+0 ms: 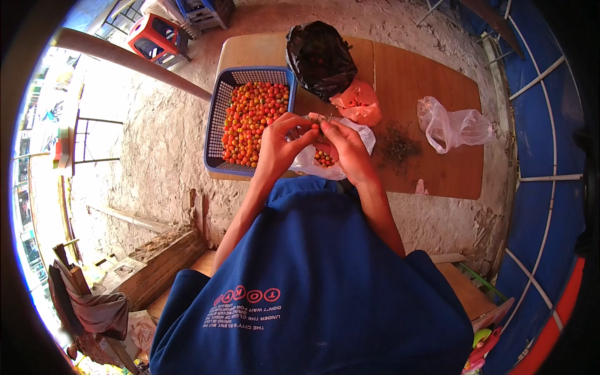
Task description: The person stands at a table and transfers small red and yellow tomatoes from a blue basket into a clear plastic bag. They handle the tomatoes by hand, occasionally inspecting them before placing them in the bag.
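Both hands meet above the near edge of a brown wooden table (436, 173). My right hand (344, 140) is closed on small green stems (322, 118) with cherry tomatoes. The fingertips of my left hand (293, 133) pinch at a small red cherry tomato (315, 126) beside those stems. Under the hands lies an open clear plastic bag (304, 161) with more cherry tomatoes (323, 158) in it. Left of them stands a blue plastic basket (211, 136) holding many red, orange and greenish cherry tomatoes (253, 122).
A black plastic bag (321, 58) and a pinkish-red bag (358, 105) with small red items lie beyond the hands. Right are a heap of dark stem scraps (398, 144) and a crumpled clear bag (452, 124). A red plastic stool (152, 40) stands at the upper left.
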Demonstrator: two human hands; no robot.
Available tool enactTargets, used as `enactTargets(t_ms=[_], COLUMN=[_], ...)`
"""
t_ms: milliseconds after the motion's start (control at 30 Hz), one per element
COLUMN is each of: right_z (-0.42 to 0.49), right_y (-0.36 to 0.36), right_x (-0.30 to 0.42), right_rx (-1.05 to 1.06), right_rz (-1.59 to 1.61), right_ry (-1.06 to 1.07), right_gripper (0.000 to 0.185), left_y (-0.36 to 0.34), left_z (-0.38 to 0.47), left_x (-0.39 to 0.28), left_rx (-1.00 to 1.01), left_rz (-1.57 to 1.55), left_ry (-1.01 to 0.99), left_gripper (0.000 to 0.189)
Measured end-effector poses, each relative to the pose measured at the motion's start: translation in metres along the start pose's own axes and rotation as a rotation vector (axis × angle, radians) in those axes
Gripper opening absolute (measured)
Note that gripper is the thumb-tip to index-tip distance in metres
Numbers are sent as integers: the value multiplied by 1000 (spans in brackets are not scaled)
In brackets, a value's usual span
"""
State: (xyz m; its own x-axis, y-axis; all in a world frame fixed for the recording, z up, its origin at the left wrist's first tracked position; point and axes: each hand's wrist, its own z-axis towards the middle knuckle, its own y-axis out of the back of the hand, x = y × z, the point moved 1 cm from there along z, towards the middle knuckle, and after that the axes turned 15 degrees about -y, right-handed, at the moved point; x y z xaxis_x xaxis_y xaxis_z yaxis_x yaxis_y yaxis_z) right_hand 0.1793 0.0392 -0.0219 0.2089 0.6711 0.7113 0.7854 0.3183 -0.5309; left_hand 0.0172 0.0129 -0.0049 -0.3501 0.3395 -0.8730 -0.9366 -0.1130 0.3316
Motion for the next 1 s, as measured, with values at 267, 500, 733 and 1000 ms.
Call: enactTargets(t_ms=[267,500,733,1000], right_z=[3,4,5,5], right_y=[-9,-6,-1,-6], right_x=[-4,-5,-7,-8], right_rx=[-151,-244,-343,-310], right_rz=[-15,-112,-199,-153], right_ry=[70,170,208,188], right_gripper=[27,24,21,19], left_y=[-1,2,-3,-3], left_z=[-4,-1,-1,-1], left_x=[-11,-9,-10,-4], left_rx=[-39,-45,-7,-1], left_rz=[46,36,83,71], left_ry=[73,48,38,50], left_gripper=[20,19,22,18])
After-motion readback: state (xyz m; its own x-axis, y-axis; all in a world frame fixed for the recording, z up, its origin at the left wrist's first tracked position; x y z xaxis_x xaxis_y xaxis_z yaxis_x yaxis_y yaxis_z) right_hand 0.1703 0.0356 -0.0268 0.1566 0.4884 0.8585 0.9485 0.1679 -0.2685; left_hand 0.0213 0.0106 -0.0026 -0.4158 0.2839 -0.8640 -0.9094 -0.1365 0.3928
